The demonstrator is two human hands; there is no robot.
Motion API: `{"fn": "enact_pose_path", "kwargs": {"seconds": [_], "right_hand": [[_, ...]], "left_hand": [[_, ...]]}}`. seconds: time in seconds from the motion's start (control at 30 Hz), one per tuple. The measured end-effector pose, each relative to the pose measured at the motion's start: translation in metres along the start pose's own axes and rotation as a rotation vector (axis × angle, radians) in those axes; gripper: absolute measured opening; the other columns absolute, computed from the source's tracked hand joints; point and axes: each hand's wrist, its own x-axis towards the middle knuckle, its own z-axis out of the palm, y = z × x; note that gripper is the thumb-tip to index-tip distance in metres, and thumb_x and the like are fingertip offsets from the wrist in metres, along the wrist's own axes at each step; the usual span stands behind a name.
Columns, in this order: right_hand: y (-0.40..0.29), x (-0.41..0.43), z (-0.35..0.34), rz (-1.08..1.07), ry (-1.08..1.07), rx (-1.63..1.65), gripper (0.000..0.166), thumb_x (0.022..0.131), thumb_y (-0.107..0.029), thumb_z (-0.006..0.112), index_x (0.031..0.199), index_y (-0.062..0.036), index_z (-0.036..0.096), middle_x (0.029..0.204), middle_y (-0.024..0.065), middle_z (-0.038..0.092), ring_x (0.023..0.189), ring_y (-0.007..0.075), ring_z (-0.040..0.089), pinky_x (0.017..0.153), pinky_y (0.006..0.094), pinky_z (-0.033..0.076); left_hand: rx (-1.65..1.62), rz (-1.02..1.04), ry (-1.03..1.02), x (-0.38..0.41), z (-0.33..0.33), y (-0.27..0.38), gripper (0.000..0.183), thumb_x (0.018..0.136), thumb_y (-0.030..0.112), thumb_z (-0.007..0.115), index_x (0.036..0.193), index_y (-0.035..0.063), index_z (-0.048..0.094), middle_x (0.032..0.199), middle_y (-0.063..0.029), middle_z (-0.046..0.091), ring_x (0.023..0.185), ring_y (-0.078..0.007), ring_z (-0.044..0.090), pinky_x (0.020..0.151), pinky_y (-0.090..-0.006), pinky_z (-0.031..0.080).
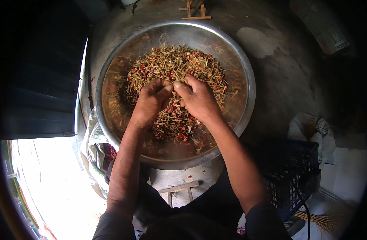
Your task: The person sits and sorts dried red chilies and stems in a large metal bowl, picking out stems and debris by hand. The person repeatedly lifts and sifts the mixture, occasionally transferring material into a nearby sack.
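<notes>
A wide, shiny metal basin point(251, 87) stands before me, holding a loose heap of dried plant stems with red and orange bits point(177, 63). Over the middle of the heap, my left hand point(153, 97) has its thumb pressed against curled fingers. My right hand point(197, 96) meets it from the other side in a similar pinch, the two thumb tips almost touching. Anything between the fingertips is too small or too hidden to make out. Both forearms reach across the basin's near rim and cover part of it.
A white woven sack point(92, 150) with red material inside leans at the basin's left. To the right are a dark plastic crate point(291, 177), another pale sack point(324, 135) and a straw broom point(318, 220). Wooden frames stand beyond the basin point(195, 18) and between my legs point(179, 188).
</notes>
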Motion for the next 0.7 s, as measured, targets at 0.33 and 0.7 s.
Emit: {"fn": "enact_pose_path", "kwargs": {"seconds": [0.33, 0.7], "right_hand": [[-0.018, -0.004, -0.015, -0.020, -0.014, -0.320, 0.030, 0.090, -0.031, 0.059, 0.085, -0.0018, 0.059, 0.073, 0.0160, 0.064, 0.068, 0.0335, 0.062, 0.065, 0.0435, 0.048], [0.004, -0.012, -0.028, 0.087, -0.451, -1.028, 0.019, 0.089, -0.019, 0.059, 0.101, -0.0064, 0.065, 0.095, 0.0170, 0.067, 0.092, 0.0330, 0.065, 0.083, 0.0429, 0.050]], "left_hand": [[0.786, 0.337, 0.184, 0.008, -0.034, -0.002, 0.012, 0.090, 0.012, 0.061, 0.097, 0.0048, 0.067, 0.082, -0.0100, 0.069, 0.069, -0.0172, 0.062, 0.065, -0.0319, 0.048], [1.057, 0.185, 0.230, 0.042, -0.072, -0.044, 0.016, 0.079, 0.019, 0.068, 0.087, 0.0056, 0.068, 0.077, -0.0142, 0.067, 0.071, -0.0274, 0.066, 0.066, -0.0379, 0.051]]}}
